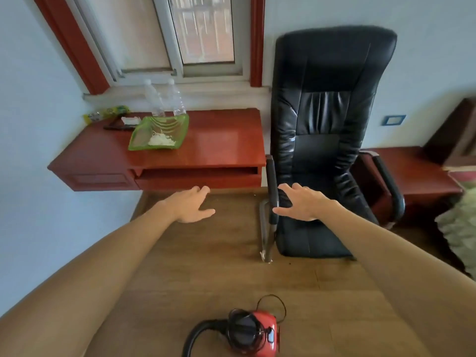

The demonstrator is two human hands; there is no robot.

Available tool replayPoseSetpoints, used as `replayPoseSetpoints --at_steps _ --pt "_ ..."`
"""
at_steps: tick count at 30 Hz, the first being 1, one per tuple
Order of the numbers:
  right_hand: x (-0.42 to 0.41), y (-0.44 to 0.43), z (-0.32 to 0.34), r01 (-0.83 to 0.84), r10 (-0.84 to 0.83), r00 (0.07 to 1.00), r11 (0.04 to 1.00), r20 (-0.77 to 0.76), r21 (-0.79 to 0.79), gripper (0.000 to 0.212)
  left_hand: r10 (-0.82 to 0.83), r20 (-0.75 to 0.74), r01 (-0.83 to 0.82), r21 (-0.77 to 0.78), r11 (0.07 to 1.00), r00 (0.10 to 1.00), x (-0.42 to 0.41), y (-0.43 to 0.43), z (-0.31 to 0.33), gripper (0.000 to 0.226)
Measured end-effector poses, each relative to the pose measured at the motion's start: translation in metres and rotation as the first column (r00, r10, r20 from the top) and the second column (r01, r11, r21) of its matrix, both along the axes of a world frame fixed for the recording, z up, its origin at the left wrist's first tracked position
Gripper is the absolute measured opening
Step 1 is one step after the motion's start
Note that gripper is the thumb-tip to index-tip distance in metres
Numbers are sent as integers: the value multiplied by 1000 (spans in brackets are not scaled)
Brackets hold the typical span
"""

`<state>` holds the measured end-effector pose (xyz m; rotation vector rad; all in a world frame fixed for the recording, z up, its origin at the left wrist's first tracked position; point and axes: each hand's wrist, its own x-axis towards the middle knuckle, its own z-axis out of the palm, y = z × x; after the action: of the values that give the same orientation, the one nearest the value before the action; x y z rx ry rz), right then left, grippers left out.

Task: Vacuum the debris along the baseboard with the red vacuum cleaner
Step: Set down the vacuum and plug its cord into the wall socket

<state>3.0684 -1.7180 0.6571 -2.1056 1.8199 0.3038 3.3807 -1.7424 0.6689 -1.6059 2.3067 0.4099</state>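
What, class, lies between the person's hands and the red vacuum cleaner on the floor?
Nothing visible. Both the left hand and right hand are open and empty, held out above bare wooden floor; the red vacuum cleaner sits nearer the person, unobstructed.

We lose the vacuum's (253,331) underside and its hose (198,336) past the bottom edge. The chair (327,140) hides the baseboard behind it. We cannot make out the floor specks or the bottles' (164,101) blurred labels.
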Motion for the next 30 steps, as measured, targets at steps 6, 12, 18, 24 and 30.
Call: replayPoseSetpoints --at_steps 6,12,18,24,30 --pt "0 31 -117 133 -140 990 976 30 172 82 -101 11 97 189 977 995 -14 -6 -118 71" --pt "-4 82 -242 218 -249 968 885 22 412 79 -160 15 140 406 903 987 -31 22 -248 73" --pt "3 144 -358 246 -319 947 786 31 568 79 -168 7 133 574 808 986 -43 67 -364 66" --pt "18 202 -450 218 -340 939 714 57 665 76 -222 12 158 666 729 975 -44 108 -457 63" --pt "44 237 -512 207 -394 914 656 95 726 77 -282 34 184 683 707 959 -30 126 -526 64"
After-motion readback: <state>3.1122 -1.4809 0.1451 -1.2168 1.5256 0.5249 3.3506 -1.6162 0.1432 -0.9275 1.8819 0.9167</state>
